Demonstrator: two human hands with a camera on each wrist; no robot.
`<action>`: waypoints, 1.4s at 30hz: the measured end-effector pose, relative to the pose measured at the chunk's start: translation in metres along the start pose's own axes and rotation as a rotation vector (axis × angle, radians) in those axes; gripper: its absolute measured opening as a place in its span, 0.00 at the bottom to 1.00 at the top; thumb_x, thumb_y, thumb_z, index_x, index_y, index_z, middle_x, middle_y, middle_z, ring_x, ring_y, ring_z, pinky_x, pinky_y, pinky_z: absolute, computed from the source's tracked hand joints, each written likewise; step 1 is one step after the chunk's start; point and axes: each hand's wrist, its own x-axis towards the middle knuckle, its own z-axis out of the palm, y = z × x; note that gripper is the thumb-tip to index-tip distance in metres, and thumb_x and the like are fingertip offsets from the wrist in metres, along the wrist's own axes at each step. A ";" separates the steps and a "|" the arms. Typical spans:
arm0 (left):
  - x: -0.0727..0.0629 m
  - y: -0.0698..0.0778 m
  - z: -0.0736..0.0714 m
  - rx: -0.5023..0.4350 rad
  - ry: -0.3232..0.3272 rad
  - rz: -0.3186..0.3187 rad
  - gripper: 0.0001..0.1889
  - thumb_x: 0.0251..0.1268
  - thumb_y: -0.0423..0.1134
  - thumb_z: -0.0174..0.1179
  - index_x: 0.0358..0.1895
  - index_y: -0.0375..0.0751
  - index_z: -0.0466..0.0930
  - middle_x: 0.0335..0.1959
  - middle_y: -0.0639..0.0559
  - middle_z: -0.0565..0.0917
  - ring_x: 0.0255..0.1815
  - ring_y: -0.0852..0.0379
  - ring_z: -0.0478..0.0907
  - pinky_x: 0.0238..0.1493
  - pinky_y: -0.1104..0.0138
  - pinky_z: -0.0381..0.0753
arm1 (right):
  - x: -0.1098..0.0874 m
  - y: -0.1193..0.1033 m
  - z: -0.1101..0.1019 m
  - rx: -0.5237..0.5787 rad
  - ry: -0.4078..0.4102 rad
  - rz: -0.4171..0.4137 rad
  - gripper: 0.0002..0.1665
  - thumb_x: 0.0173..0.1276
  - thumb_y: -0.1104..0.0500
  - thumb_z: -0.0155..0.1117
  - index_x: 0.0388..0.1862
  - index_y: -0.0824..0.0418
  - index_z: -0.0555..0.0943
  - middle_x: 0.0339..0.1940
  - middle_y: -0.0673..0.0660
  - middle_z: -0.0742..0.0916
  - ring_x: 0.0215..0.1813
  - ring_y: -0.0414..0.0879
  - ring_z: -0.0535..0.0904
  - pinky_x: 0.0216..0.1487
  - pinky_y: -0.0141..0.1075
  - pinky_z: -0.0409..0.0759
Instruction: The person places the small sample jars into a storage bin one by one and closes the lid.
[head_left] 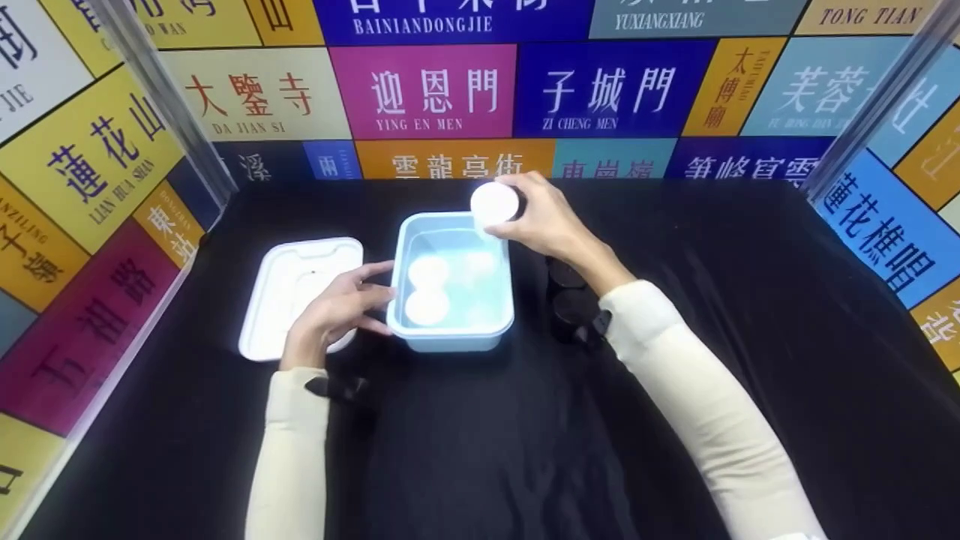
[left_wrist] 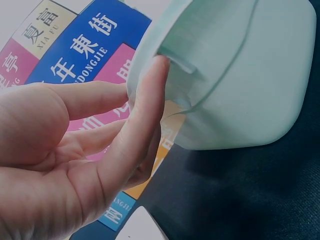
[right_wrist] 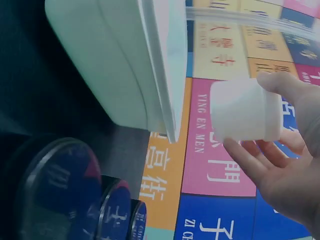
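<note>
White jar (head_left: 493,204) is gripped between the thumb and fingers of the right hand (head_left: 547,217), raised at the far right corner of the pale tub (head_left: 450,343). Extended fingers of the left hand (head_left: 341,304) touch the tub's left side; white lid (head_left: 289,281) left, black round containers (head_left: 574,309) right.

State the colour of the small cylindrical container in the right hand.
White; the small cylindrical container shows best in the right wrist view.

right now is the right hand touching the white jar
Touching: in the right wrist view, the right hand pinches the white jar between thumb and fingers.
</note>
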 end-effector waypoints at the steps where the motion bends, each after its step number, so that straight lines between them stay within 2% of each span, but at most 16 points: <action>1: 0.000 0.000 0.000 -0.002 -0.001 0.001 0.35 0.72 0.32 0.56 0.79 0.38 0.53 0.54 0.33 0.78 0.41 0.53 0.84 0.35 0.58 0.92 | 0.003 -0.002 0.002 -0.017 -0.028 0.017 0.43 0.55 0.53 0.79 0.69 0.59 0.74 0.61 0.61 0.78 0.62 0.55 0.74 0.69 0.48 0.75; 5: 0.001 0.000 0.001 -0.011 0.004 -0.001 0.35 0.71 0.32 0.57 0.78 0.39 0.54 0.52 0.35 0.79 0.40 0.53 0.84 0.35 0.59 0.92 | 0.012 -0.009 0.007 -0.045 -0.096 0.050 0.44 0.56 0.53 0.79 0.70 0.59 0.73 0.63 0.62 0.76 0.63 0.55 0.73 0.70 0.48 0.74; 10: 0.000 0.000 0.001 -0.006 0.009 -0.002 0.35 0.71 0.32 0.57 0.79 0.39 0.54 0.53 0.34 0.79 0.41 0.52 0.84 0.35 0.58 0.92 | 0.023 -0.013 0.016 -0.062 -0.158 0.034 0.42 0.55 0.54 0.79 0.68 0.61 0.75 0.64 0.62 0.78 0.63 0.54 0.72 0.71 0.48 0.73; 18: 0.001 0.001 0.001 -0.006 0.007 -0.010 0.35 0.72 0.32 0.56 0.79 0.40 0.54 0.53 0.35 0.78 0.43 0.52 0.84 0.36 0.57 0.92 | 0.036 -0.017 0.029 -0.147 -0.239 0.055 0.41 0.57 0.53 0.78 0.68 0.63 0.74 0.63 0.62 0.80 0.63 0.54 0.73 0.72 0.45 0.72; 23: 0.001 0.002 0.000 -0.016 0.011 -0.005 0.34 0.72 0.32 0.56 0.78 0.40 0.55 0.51 0.36 0.79 0.43 0.52 0.84 0.35 0.57 0.92 | 0.043 -0.019 0.042 -0.194 -0.296 0.081 0.41 0.58 0.55 0.77 0.68 0.64 0.73 0.65 0.62 0.78 0.66 0.54 0.72 0.75 0.44 0.70; 32: 0.002 -0.001 0.000 -0.018 0.007 -0.004 0.35 0.72 0.31 0.56 0.79 0.39 0.54 0.54 0.34 0.78 0.42 0.52 0.84 0.34 0.59 0.92 | 0.049 -0.023 0.061 -0.232 -0.361 0.120 0.41 0.58 0.60 0.76 0.70 0.60 0.72 0.70 0.58 0.76 0.70 0.52 0.70 0.77 0.43 0.68; 39: 0.001 -0.001 0.001 -0.018 0.007 -0.005 0.34 0.72 0.32 0.56 0.78 0.39 0.54 0.56 0.33 0.77 0.43 0.52 0.84 0.34 0.59 0.92 | 0.053 -0.030 0.065 -0.247 -0.437 0.272 0.43 0.59 0.58 0.76 0.73 0.50 0.70 0.75 0.53 0.72 0.71 0.48 0.67 0.78 0.52 0.67; 42: 0.000 0.000 0.000 -0.020 0.007 -0.003 0.34 0.72 0.32 0.56 0.78 0.39 0.54 0.55 0.34 0.77 0.43 0.53 0.84 0.34 0.59 0.92 | 0.054 -0.032 0.065 -0.263 -0.454 0.298 0.43 0.60 0.58 0.76 0.73 0.49 0.69 0.76 0.52 0.70 0.71 0.48 0.66 0.77 0.53 0.67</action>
